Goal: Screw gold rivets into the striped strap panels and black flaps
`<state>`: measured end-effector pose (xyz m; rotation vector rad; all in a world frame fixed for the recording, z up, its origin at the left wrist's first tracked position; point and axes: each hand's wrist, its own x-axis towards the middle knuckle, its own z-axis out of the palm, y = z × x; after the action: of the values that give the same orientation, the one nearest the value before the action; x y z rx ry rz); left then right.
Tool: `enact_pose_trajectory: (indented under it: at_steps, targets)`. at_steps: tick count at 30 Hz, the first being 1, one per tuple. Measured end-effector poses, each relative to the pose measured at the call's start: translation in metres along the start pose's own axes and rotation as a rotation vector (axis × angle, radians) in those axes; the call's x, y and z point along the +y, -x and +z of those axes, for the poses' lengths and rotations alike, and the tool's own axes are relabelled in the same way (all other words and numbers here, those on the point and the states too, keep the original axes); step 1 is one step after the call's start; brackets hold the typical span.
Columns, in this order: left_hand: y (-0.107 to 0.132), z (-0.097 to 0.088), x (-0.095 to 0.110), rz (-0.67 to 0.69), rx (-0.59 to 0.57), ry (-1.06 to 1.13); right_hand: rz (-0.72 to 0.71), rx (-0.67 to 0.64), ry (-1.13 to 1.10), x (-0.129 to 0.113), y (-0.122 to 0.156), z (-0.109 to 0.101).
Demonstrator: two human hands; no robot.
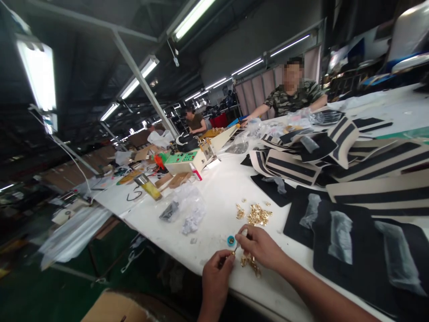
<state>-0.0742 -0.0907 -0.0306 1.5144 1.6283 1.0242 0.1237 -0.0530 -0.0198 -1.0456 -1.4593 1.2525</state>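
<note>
Near the front edge of the white table, my left hand (217, 275) is closed, pinching a small gold metal fitting (233, 253) between thumb and fingertips. My right hand (256, 243) grips a small screwdriver (244, 232) with a pale handle, its thin shaft pointing down at the fitting. Just beyond the fingertips stands a small blue round cap (231, 240) with tiny parts inside. A pile of gold fittings (258, 215) lies past my right hand. More gold pieces (256, 269) are scattered below it, partly hidden by the hand.
Black panels (348, 255) with plastic wrap and striped pieces (378, 192) cover the table's right side. Crumpled clear bags (192, 210), a yellow-filled jar (149, 187) and a machine with a green panel (187, 160) lie left. A person (291, 98) sits across the table.
</note>
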Motion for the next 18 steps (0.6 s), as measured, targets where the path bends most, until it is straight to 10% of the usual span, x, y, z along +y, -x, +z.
enact_pose_trajectory:
  at_steps: [10, 18]
  targets:
    - [0.011, 0.011, 0.025, 0.078, 0.057, -0.138, -0.054, 0.081, -0.147, -0.008, -0.002, -0.013]
    - [0.012, 0.027, 0.031, 0.203, -0.057, -0.279, 0.048, 0.424, -0.421, -0.012, -0.018, -0.059]
